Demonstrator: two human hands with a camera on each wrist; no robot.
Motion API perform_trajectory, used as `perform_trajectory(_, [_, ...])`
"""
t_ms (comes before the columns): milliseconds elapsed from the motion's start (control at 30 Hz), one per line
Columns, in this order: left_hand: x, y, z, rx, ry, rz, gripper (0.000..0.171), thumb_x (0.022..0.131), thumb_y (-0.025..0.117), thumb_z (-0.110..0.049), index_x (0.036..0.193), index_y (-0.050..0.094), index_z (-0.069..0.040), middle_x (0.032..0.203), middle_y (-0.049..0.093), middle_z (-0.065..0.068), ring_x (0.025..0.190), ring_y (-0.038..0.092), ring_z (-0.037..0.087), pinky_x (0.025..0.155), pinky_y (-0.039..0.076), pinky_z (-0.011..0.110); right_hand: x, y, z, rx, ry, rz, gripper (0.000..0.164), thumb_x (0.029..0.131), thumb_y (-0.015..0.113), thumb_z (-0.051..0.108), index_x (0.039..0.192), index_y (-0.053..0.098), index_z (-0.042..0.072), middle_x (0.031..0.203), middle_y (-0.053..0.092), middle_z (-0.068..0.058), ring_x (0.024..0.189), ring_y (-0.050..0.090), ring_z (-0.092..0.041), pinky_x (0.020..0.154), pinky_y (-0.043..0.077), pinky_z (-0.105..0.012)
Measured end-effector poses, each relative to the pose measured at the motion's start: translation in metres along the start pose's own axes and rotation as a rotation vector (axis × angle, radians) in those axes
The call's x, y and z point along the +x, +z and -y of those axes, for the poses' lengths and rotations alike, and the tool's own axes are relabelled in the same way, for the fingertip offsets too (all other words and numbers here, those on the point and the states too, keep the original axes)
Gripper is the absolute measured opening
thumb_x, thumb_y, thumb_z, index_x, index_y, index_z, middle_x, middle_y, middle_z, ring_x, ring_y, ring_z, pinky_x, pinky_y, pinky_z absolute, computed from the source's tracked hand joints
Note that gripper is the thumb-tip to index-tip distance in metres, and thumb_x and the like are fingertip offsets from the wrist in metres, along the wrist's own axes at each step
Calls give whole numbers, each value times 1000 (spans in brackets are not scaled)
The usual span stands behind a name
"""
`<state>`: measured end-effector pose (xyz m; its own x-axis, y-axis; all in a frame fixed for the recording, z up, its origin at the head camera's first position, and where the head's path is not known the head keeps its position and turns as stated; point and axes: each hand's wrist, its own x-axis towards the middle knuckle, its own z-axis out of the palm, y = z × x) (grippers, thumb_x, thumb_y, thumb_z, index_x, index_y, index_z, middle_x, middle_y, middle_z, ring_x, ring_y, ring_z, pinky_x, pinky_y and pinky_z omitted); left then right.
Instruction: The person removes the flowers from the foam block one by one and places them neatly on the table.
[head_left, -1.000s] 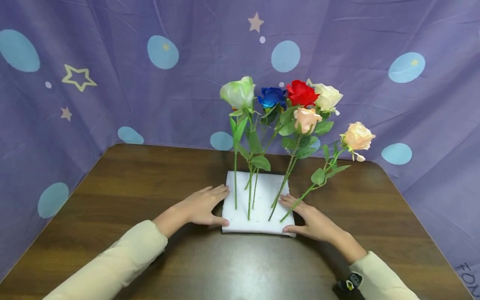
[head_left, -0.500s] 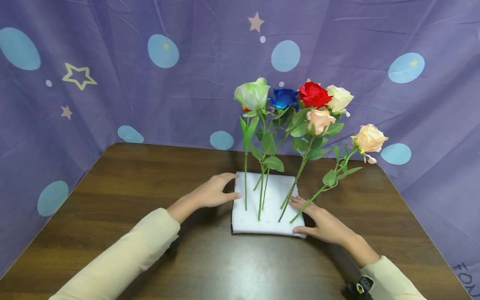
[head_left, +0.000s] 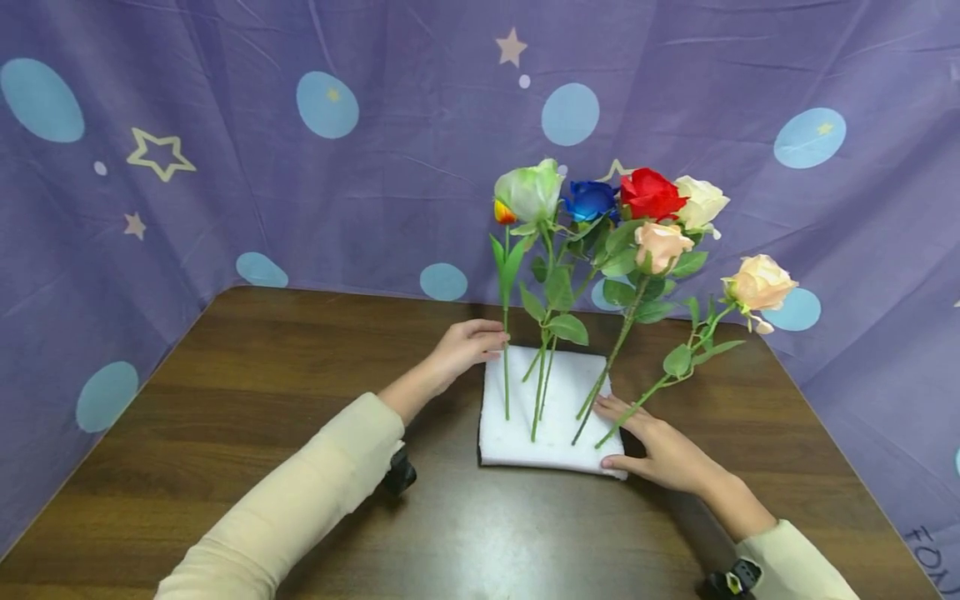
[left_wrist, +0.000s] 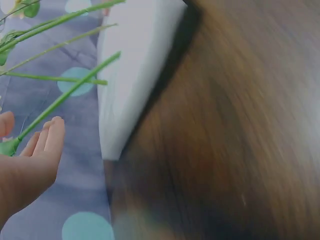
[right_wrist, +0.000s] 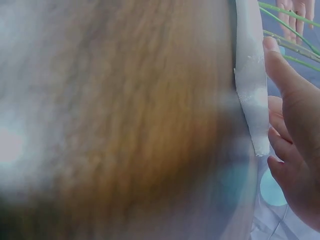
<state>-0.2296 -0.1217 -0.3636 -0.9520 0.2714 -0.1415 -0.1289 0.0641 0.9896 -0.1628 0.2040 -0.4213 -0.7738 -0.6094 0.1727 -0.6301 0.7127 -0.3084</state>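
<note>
Artificial flowers stand in a white foam block [head_left: 517, 446]. On its left are a red-and-yellow tulip [head_left: 505, 212] and a pale green rose [head_left: 529, 193]; behind them is a blue rose [head_left: 591, 201]. A red rose [head_left: 652, 193], a cream rose [head_left: 702, 203] and a peach rose [head_left: 663, 247] cluster right of it, and another peach rose [head_left: 761, 283] leans far right. My left hand [head_left: 472, 346] reaches over the block's back left corner, fingers loosely extended by the tulip's stem [left_wrist: 70, 96]. My right hand [head_left: 663, 450] rests along the block's right edge, thumb on its front corner.
The block sits on a brown wooden table [head_left: 300, 367]. Behind the table hangs a purple curtain [head_left: 390, 200] with blue dots and stars. Dark wrist cameras show below both cream sleeves [head_left: 300, 492].
The foam block and its flowers have shifted right, my right hand moving with them. My left hand has left the block's left side and moved back and right to the tulip's stem.
</note>
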Motion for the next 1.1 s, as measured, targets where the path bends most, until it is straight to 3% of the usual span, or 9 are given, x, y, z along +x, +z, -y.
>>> perform_trajectory(133, [7,6,-2,-198,-55,-15,47,99,50,-9,142,38,6,140,52,25,130,52,34,111,44,38,-1,0,2,-5,3,-9,77,79,73,47,144,45,14,150,45,-10,136,44,-34,110,7,0])
perform_trajectory(300, [9,9,-2,-331,-77,-59,47,98,50,-6,142,38,5,139,53,23,129,53,32,110,46,36,-1,0,3,-9,-21,-23,77,79,74,45,143,46,13,149,46,-12,133,45,-37,109,5,3])
perform_trajectory(533, [3,6,-3,-335,-29,-112,35,95,54,0,130,53,6,132,58,26,121,60,33,106,49,39,0,0,4,-36,-26,-21,77,78,75,46,142,47,13,147,48,-12,132,47,-36,108,5,4])
perform_trajectory(833, [-3,1,-10,-311,11,-148,33,92,57,4,125,57,6,124,62,26,110,67,31,94,56,34,1,-1,9,-38,-24,-25,77,76,77,44,140,50,10,145,50,-13,131,48,-37,108,5,4])
perform_trajectory(1100, [-3,-1,-14,-275,-2,-163,32,92,59,2,124,59,4,122,64,23,104,70,24,90,58,29,1,0,6,-21,-26,-33,78,76,76,46,141,49,12,146,50,-12,131,48,-35,108,5,4])
